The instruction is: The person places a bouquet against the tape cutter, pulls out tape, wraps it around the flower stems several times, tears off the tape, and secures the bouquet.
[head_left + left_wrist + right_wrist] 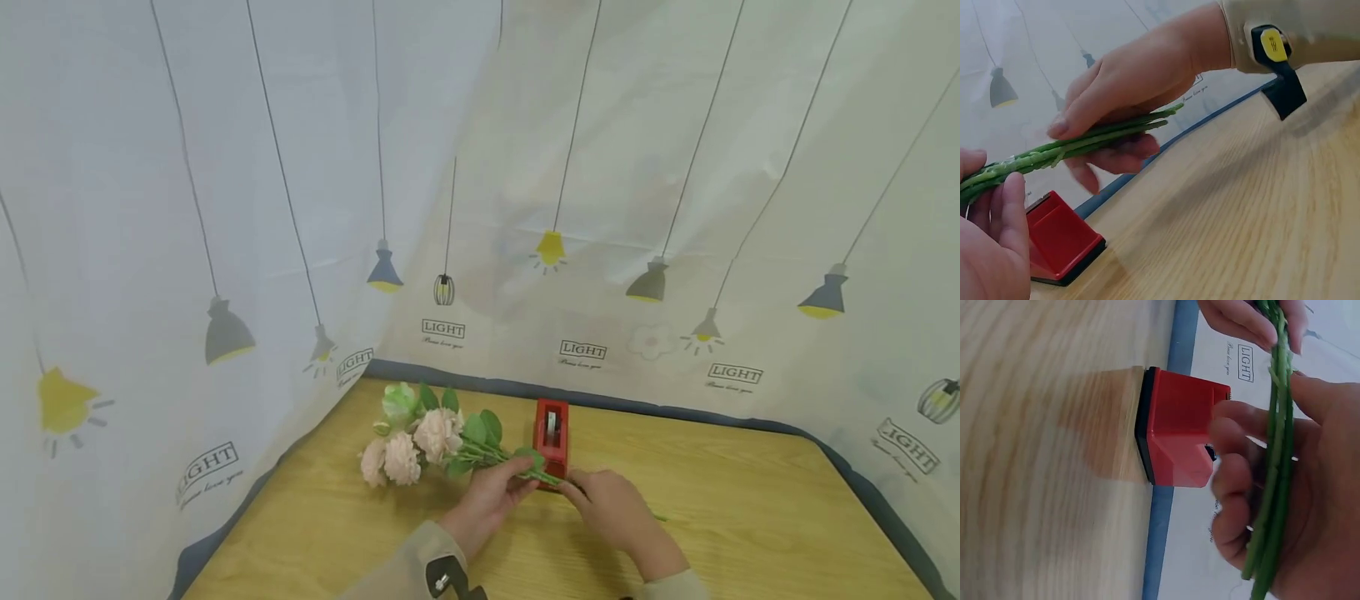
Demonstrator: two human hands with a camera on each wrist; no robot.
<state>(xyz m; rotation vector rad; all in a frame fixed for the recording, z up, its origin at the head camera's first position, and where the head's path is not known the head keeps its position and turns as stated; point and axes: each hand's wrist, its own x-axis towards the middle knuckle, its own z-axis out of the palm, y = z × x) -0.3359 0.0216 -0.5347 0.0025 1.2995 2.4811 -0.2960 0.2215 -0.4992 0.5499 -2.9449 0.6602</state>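
Bunch of artificial-looking flowers is up in both hands, over the desk — heads toward 10 o'clock, stem ends toward 4. Left hand pinches the stems just below the leaves, thumb one side, fingers the other; right hand grips them nearer the ends, fingers curled round. Red tape dispenser stands on the desk at 12 o'clock from the gap betw. the hands, apparently apart from both.

Progress, as far as I can judge: gathering's done, approx. — blooms together, stems in one bundle. A shiny patch by the left fingers is poss. clear tape, so binding may be partly or fully done; can't tell which. Bunch not yet laid down, so that's prob. left.
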